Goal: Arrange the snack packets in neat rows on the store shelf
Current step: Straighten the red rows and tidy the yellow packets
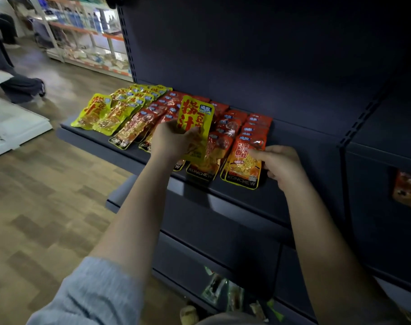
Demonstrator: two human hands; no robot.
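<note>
Fingers (pixel 190 134) of the left hand (pixel 174 140) are curled round the lower part of a glossy yellow foil snack packet with red lettering (pixel 196 118), which is held upright above the red rows; those of the right hand (pixel 280 166) are pinched on the right edge of a flat red-and-orange foil packet with a black bottom band (pixel 243 164) lying at the front of the rightmost row.

Seen from largest to smallest: the dark blue-grey metal store shelf (pixel 282 195) carries everything; overlapping rows of red packets (pixel 232 123) fill its middle and right, and rows of yellow packets (pixel 120 106) are laid at its left end; the held yellow packet is therefore judged to be out of place and to belong with the yellow rows.

For the step to be done well, the yellow packet should be lifted clear so that the red rows beneath are not dragged; it should then be carried left and laid with the same overlap and printed face up; the front red packet should be squared by the right hand, its bottom band being kept parallel to the shelf edge; a neighbouring row could be skewed by a hasty push.
</note>
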